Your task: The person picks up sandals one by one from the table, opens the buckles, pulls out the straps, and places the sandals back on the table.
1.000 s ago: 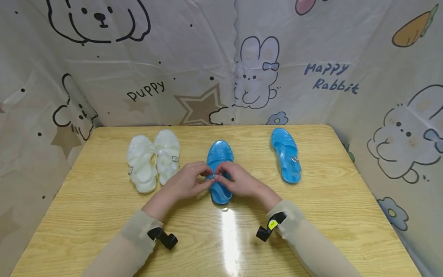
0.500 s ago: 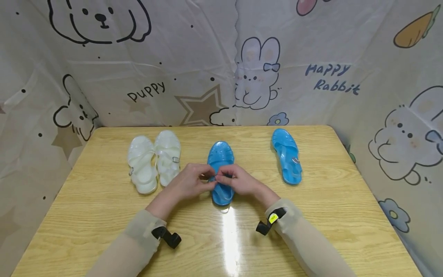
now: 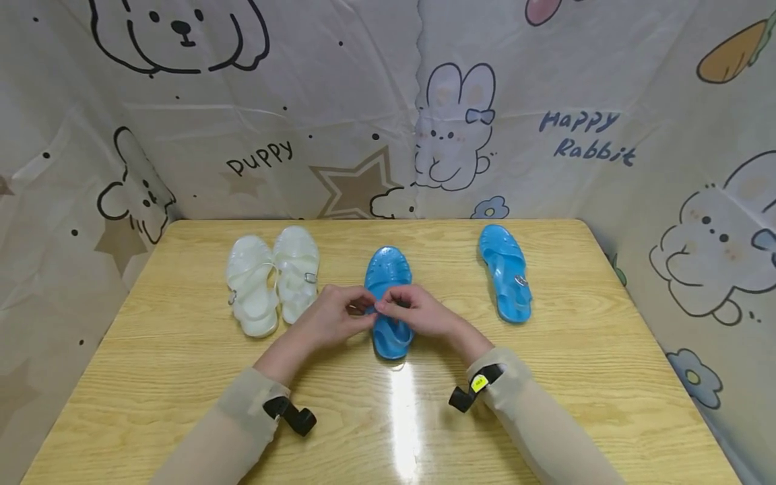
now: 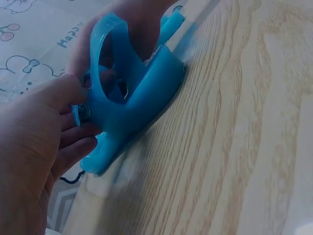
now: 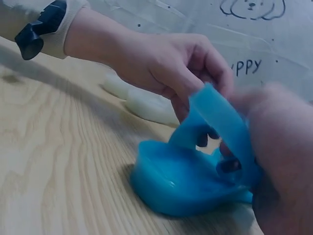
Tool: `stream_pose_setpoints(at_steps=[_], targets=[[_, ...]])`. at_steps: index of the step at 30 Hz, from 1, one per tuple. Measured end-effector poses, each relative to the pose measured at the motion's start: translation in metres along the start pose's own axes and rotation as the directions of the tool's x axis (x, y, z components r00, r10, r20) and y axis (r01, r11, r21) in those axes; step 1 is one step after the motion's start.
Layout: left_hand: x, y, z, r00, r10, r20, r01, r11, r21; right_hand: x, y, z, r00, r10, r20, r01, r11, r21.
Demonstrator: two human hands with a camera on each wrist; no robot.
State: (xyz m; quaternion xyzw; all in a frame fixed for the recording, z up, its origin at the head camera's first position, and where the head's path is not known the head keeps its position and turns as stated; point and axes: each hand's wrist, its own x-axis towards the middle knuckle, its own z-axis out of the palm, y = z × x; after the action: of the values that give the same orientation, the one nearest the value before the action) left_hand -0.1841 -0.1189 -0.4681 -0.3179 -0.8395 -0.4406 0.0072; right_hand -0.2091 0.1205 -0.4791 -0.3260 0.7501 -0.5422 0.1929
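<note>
A blue jelly sandal lies in the middle of the table, toe away from me. My left hand is at its left side; in the left wrist view its thumb and fingers pinch the sandal's side by a small metal buckle. My right hand reaches over from the right, thumb and forefinger pinched together on the ankle strap, its fingertips meeting the left ones. The strap stands up in a loop over the heel in the right wrist view. My fingers hide the strap's end in the head view.
Two white jelly sandals lie side by side to the left. A second blue sandal with a metal buckle lies at the right. Printed cloth walls stand behind the wooden table and at both sides.
Both hands stay at the middle sandal with small finger movements. The blue strap piece that showed between the fingertips is now covered, and the loop at the heel stands out more to the right.
</note>
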Motion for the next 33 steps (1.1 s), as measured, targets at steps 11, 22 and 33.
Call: stream_pose_setpoints(at_steps=[11,22,33], targets=[[0.0,0.001,0.006,1.0,-0.016,-0.015,0.015,0.998,-0.059,-0.005,0.004,0.003,0.999,-0.032,-0.016,0.033,0.996,0.082],[0.001,0.0,0.011,1.0,0.01,-0.025,-0.012,0.995,-0.098,-0.012,0.014,0.001,0.998,-0.041,-0.045,0.048,0.983,0.176],[0.0,-0.004,0.013,0.999,-0.019,-0.045,0.011,0.984,-0.18,-0.021,0.025,0.001,0.986,-0.077,-0.15,0.139,0.878,0.458]])
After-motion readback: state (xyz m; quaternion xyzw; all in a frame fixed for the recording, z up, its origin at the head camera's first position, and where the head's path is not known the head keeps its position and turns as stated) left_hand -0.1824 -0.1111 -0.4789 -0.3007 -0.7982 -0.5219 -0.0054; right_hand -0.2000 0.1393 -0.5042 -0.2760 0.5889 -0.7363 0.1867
